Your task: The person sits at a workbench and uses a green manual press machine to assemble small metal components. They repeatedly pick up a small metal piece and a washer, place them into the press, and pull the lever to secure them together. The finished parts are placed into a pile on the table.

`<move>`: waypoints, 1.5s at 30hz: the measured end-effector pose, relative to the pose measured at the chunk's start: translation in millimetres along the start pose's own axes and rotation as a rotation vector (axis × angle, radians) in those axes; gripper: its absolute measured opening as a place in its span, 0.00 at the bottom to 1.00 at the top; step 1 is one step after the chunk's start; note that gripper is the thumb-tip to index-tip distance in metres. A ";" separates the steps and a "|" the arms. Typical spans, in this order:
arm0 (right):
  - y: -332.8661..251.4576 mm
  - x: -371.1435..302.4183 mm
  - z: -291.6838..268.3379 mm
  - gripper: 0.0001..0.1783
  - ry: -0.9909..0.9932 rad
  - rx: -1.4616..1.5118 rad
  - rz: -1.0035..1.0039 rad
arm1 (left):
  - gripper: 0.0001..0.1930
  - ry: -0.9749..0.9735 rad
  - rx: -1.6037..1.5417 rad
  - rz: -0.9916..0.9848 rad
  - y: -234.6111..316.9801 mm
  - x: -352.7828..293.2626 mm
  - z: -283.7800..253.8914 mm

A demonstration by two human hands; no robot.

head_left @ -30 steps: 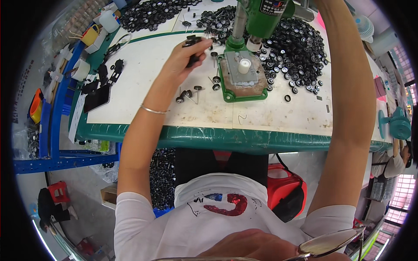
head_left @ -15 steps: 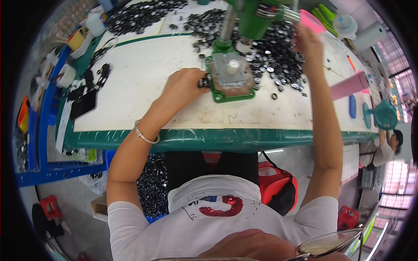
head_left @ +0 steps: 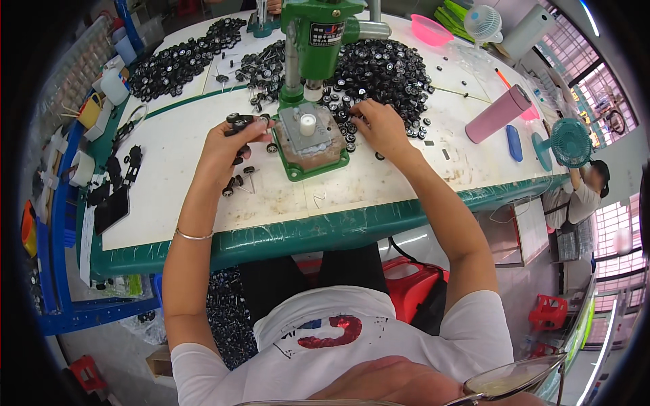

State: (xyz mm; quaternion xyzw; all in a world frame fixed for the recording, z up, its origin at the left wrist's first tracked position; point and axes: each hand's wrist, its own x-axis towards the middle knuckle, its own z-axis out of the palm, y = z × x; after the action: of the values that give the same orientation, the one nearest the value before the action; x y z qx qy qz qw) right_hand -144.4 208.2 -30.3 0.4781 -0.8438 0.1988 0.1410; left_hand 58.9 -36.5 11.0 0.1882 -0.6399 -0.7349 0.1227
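My left hand (head_left: pixel 227 149) is closed around several small black wheels (head_left: pixel 238 122), just left of the green hand press (head_left: pixel 318 54). A white peg (head_left: pixel 307 124) stands upright on the metal plate of the press base (head_left: pixel 311 162). Loose wheels on thin metal axles (head_left: pixel 233 184) lie on the table below that hand. To the right of the base, my right hand (head_left: pixel 384 132) has its fingers bent together at the near edge of a large heap of black wheels (head_left: pixel 386 71). Whatever lies between those fingertips is too small to make out.
More wheels (head_left: pixel 172 71) are heaped at the back left. On the right are a pink tumbler (head_left: pixel 497 115), a blue case (head_left: pixel 514 143) and a teal fan (head_left: pixel 570 143). A phone (head_left: pixel 112 211) lies near the left edge. A pink bowl (head_left: pixel 431 30) stands at the back.
My right hand has come down from beside the press lever to the wheel heap. My left hand has drawn away from the base, and wheels with axles now show on the table below it. The view has shifted.
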 end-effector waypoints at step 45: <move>-30.1 73.3 -80.2 0.14 0.254 1.249 0.453 | 0.12 0.017 0.034 0.237 -4.8 30.1 65.0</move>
State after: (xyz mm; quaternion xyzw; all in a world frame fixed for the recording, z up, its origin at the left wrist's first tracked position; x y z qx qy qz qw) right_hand -151.4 176.9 77.8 0.2540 -0.6269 0.7284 -0.1090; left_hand 3.9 9.7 9.9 0.1198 -0.6691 -0.7025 0.2108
